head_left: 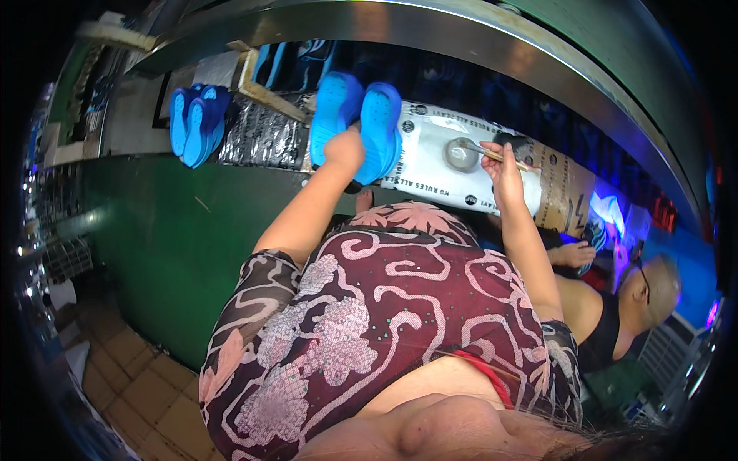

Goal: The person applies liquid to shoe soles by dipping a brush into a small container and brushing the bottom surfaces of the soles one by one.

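Observation:
My left hand (345, 150) is closed at the near end of several blue shoe soles (376, 134), which stand side by side on the work surface. Their fronts are dotted and darker blue at the edge. To the right, my right hand (507, 178) pinches a thin brush (492, 154) with a light wooden handle. The brush's tip reaches over a small round grey bowl (460, 154). That bowl rests on a white printed sheet (423, 167) covering the surface.
More blue soles (197, 127) are stacked at the left end, past black shiny wrapping (265, 138). A metal beam (415, 23) runs along the far side. Brown cardboard (566, 192) lies to the right, and a co-worker (615, 307) sits close by there.

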{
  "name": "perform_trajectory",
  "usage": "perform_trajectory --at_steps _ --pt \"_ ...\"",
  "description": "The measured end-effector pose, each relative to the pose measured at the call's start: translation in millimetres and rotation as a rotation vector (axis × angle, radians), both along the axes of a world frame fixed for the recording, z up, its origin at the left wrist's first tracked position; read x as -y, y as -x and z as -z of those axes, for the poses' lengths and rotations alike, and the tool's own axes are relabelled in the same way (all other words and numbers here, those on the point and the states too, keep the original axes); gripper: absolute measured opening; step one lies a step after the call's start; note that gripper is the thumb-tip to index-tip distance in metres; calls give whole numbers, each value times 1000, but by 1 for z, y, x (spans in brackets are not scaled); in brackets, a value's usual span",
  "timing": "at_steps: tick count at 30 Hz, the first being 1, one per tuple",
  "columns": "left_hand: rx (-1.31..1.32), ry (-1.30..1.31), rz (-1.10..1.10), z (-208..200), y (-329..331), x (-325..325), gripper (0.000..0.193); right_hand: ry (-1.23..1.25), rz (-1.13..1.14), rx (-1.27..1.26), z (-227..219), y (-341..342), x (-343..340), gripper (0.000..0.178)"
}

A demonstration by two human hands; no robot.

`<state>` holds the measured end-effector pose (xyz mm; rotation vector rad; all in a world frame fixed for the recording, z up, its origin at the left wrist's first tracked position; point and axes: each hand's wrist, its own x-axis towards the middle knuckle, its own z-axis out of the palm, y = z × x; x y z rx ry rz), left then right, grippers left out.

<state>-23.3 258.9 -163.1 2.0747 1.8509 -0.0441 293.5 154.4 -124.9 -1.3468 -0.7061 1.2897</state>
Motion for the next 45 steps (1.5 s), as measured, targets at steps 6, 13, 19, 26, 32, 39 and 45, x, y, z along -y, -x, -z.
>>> perform_trajectory --at_steps 6,13,19,26,32,39,45 --pt "8 -174 101 -15 5 11 38 12 143 96 15 -29 43 44" --pt "23 -165 -91 -9 -8 8 44 0 61 485 35 -4 9 29" --pt "-105 -27 62 -7 -2 -8 33 -81 64 886 58 13 -15 25" --pt "126 -82 35 -15 18 4 33 -103 152 767 34 8 -1 28" --pt "132 -126 41 11 5 17 35 -1 137 661 60 10 -3 30" --pt "-35 15 70 -12 0 17 41 -13 311 161 29 -6 6 30" --pt "963 281 -138 -5 36 32 38 -48 343 -157 3 -16 41 26"
